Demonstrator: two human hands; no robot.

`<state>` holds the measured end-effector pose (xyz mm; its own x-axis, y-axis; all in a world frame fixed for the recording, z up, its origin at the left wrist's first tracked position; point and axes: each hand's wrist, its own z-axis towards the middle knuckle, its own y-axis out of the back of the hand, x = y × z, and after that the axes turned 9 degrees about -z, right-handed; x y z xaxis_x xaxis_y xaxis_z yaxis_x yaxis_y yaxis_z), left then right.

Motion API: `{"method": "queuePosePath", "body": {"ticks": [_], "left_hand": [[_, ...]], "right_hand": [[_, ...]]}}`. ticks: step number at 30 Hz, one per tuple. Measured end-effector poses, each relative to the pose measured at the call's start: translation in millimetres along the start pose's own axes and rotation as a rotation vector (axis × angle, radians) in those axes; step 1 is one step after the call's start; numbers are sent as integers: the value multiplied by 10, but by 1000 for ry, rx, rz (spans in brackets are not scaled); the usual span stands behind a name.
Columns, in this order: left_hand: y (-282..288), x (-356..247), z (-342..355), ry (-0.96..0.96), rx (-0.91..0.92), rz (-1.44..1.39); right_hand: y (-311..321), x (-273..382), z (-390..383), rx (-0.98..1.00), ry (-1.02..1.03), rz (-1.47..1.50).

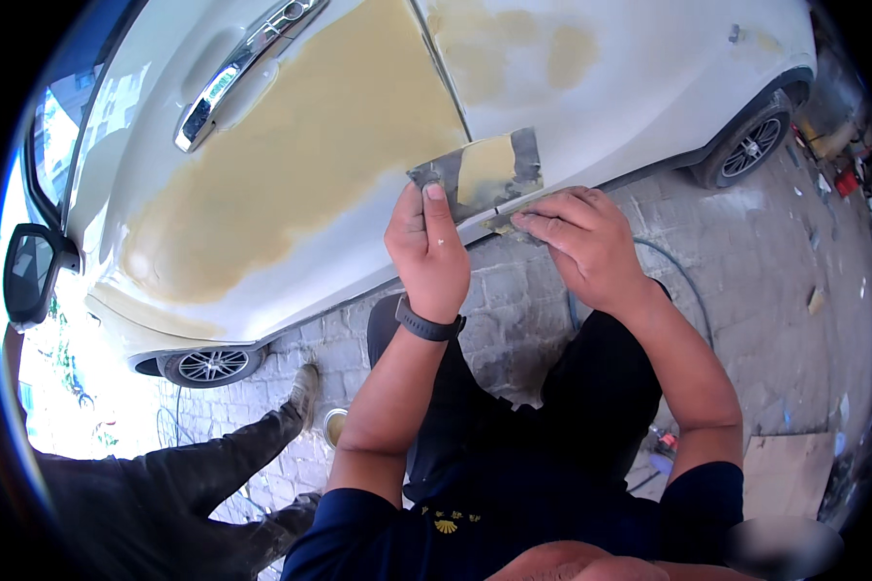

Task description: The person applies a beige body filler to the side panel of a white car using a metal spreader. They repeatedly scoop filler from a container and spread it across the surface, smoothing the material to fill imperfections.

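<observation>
My left hand (pixel 426 232), with a dark watch on its wrist, grips a dark, smeared flat plate (pixel 526 155) by its left corner, thumb on top. A pale yellow layer of body filler (pixel 486 167) lies across the middle of the plate. Just right of it, my right hand (pixel 591 237) has its fingers closed on a small putty-stained spreader (pixel 500 224), held near the plate's lower edge; the fingers partly cover it. Beyond both hands stands a white car door (pixel 334 247) with a broad tan filler patch (pixel 291 155) below its chrome handle (pixel 247 73).
More tan patches (pixel 572 53) mark the panel right of the door seam. A person in dark trousers (pixel 233 455) stands at the left, near an open round can (pixel 335 427). A hose (pixel 683 271) runs over the paving, and a flat board (pixel 790 474) lies at the lower right.
</observation>
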<state>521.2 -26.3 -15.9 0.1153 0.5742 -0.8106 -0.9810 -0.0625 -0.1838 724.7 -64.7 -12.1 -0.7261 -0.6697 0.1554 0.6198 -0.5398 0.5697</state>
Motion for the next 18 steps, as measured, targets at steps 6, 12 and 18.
{"method": "queuePosePath", "body": {"ticks": [6, 12, 18], "left_hand": [[407, 345, -256, 145, -39, 71], [660, 620, -797, 370, -86, -60], [765, 651, -789, 385, -108, -79]], "right_hand": [[97, -661, 1027, -333, 100, -350], [57, -627, 1816, -447, 287, -445], [-158, -789, 1926, -441, 329, -466]]}}
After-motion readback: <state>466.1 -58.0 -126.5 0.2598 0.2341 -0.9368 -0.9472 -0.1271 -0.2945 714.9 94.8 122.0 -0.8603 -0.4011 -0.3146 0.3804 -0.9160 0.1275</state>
